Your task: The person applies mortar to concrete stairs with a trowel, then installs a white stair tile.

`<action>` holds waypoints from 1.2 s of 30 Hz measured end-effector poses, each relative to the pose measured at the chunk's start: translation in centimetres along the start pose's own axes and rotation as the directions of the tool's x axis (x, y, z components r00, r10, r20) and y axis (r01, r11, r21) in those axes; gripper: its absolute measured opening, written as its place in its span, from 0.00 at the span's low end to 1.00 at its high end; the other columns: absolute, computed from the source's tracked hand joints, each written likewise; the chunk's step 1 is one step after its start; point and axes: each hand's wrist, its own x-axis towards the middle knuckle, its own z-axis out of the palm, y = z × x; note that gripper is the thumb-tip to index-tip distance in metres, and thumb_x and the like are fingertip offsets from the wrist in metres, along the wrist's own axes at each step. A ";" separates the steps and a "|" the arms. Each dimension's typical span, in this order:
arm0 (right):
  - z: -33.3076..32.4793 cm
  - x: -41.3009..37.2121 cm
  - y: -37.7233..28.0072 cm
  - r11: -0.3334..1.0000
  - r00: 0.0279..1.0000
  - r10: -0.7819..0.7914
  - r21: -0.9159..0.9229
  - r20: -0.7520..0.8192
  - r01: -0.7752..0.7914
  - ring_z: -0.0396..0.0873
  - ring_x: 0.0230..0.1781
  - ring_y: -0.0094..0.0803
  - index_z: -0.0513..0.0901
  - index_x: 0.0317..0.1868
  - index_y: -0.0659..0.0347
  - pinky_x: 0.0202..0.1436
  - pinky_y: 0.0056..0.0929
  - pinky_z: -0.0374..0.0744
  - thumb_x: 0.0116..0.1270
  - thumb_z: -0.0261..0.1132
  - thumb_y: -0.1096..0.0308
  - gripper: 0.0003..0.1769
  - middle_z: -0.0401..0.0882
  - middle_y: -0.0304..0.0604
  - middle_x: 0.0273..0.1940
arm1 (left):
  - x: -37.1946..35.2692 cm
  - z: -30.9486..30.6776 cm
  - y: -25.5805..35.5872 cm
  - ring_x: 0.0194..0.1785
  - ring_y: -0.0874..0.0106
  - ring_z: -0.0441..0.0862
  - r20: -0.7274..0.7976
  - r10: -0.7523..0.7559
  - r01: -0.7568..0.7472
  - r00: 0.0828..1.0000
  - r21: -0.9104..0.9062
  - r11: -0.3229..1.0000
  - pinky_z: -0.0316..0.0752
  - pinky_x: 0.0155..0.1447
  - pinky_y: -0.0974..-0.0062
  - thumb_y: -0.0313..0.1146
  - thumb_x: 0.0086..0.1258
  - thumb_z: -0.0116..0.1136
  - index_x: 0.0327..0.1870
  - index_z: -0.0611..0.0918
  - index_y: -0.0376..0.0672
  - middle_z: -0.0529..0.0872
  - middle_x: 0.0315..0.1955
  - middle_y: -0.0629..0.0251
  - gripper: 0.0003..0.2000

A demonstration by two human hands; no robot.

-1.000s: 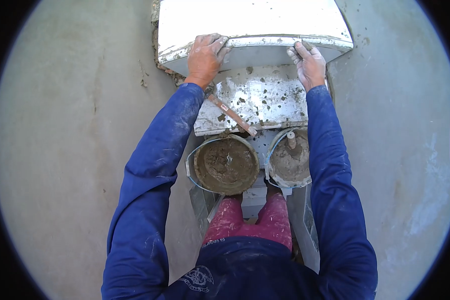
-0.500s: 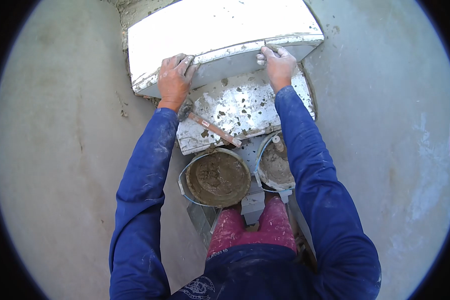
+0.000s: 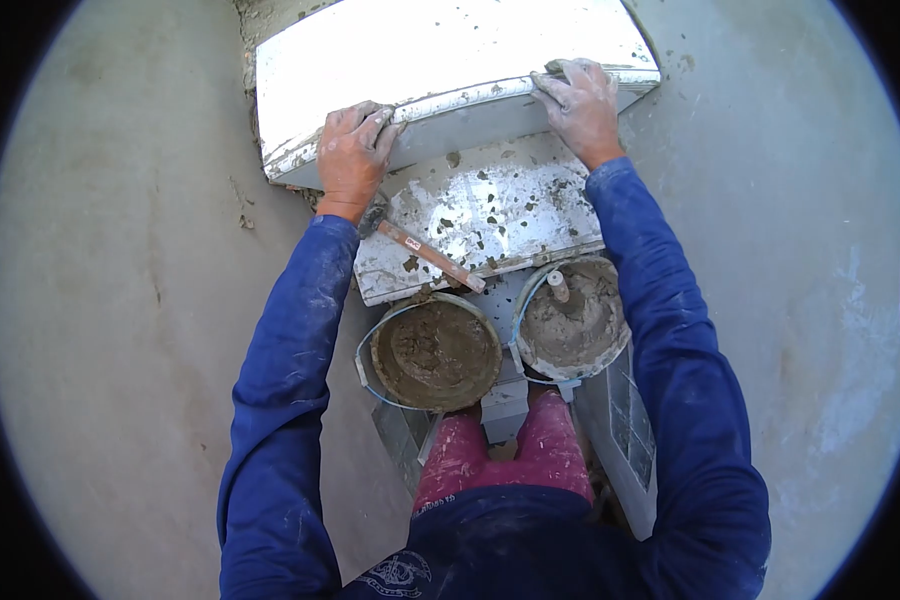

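A white stair tread slab point(image 3: 450, 55) with a rounded front edge lies across the upper step. My left hand point(image 3: 354, 150) rests on its front edge toward the left, the fingers curled over the lip and the thumb out to the right. Farther right, my right hand point(image 3: 580, 105) grips the same edge, fingertips on top and the thumb at the front. Mortar smears coat both hands. Just below my left wrist, a mallet point(image 3: 425, 252) with a wooden handle lies on the lower tread point(image 3: 470, 225), its head partly hidden by my wrist.
Two buckets stand below the lower tread: the left bucket point(image 3: 498, 365) holds brown mortar, the right bucket point(image 3: 625, 335) greyer mix with a handle-like piece sticking out. Mortar crumbs dot the lower tread. Plastered walls point(image 3: 120, 300) rise on both sides.
My right hand has slid to the right along the slab's front edge and slightly up, uncovering more of the right bucket. My left hand stays nearly where it was.
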 end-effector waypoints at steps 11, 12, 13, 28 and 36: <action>-0.8 2.6 2.0 0.976 0.959 -0.217 0.006 0.184 0.220 0.77 0.60 0.31 0.91 0.44 0.49 0.69 0.50 0.65 0.65 0.69 0.59 0.10 0.85 0.31 0.52 | -0.1 0.2 -0.2 0.49 0.67 0.80 0.032 0.016 -0.018 0.999 0.068 0.998 0.72 0.54 0.66 0.39 0.62 0.69 0.42 0.90 0.49 0.87 0.48 0.72 0.10; -0.7 2.6 2.0 0.973 0.957 -0.227 -0.001 0.180 0.231 0.77 0.59 0.31 0.91 0.44 0.49 0.69 0.50 0.65 0.66 0.69 0.59 0.10 0.85 0.31 0.52 | -0.1 0.2 -0.2 0.49 0.67 0.80 0.036 0.015 -0.017 0.999 0.075 0.997 0.71 0.54 0.66 0.39 0.62 0.69 0.42 0.90 0.49 0.87 0.48 0.72 0.10; -0.7 2.5 2.1 0.970 0.956 -0.237 -0.009 0.174 0.242 0.78 0.59 0.31 0.90 0.45 0.49 0.69 0.49 0.65 0.66 0.68 0.59 0.10 0.85 0.31 0.52 | 0.0 0.2 -0.2 0.49 0.68 0.80 0.041 0.015 -0.018 0.999 0.081 0.997 0.71 0.53 0.66 0.39 0.62 0.69 0.41 0.90 0.49 0.87 0.48 0.73 0.09; -0.3 2.6 2.6 0.950 0.941 -0.304 -0.031 0.147 0.311 0.80 0.56 0.33 0.89 0.46 0.51 0.68 0.48 0.67 0.67 0.67 0.60 0.11 0.85 0.35 0.51 | 0.3 0.1 0.1 0.47 0.69 0.81 0.066 0.000 -0.009 0.998 0.139 0.990 0.70 0.53 0.67 0.40 0.62 0.69 0.39 0.90 0.52 0.88 0.46 0.75 0.08; -0.2 2.5 2.4 0.948 0.941 -0.309 -0.035 0.137 0.316 0.80 0.57 0.33 0.88 0.45 0.51 0.67 0.50 0.68 0.67 0.67 0.60 0.10 0.85 0.34 0.52 | 0.1 0.0 0.5 0.46 0.71 0.81 0.065 -0.001 -0.012 0.998 0.201 0.980 0.68 0.52 0.67 0.40 0.63 0.69 0.41 0.90 0.53 0.88 0.45 0.78 0.08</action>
